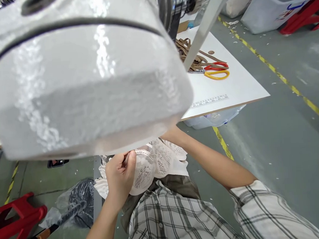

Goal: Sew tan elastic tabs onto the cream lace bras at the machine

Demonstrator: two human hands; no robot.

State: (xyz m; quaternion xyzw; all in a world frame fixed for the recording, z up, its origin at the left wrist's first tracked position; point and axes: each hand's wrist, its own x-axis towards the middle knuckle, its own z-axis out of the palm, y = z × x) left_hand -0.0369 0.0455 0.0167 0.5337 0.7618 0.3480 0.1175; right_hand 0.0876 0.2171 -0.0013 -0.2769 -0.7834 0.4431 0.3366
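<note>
the person's left hand (121,174), toward seven o'clock, pinches the trimmed upper edge of a white lace bra (161,161) between thumb and fingers; the bra is at six o'clock, over the lap (179,185). the right hand (171,134), near five o'clock, is mostly hidden behind the pale machine head (93,91), so its grip cannot be told. at two o'clock, scissors (207,72) rest on a white table (241,85) beside brown strips (199,64).
</note>
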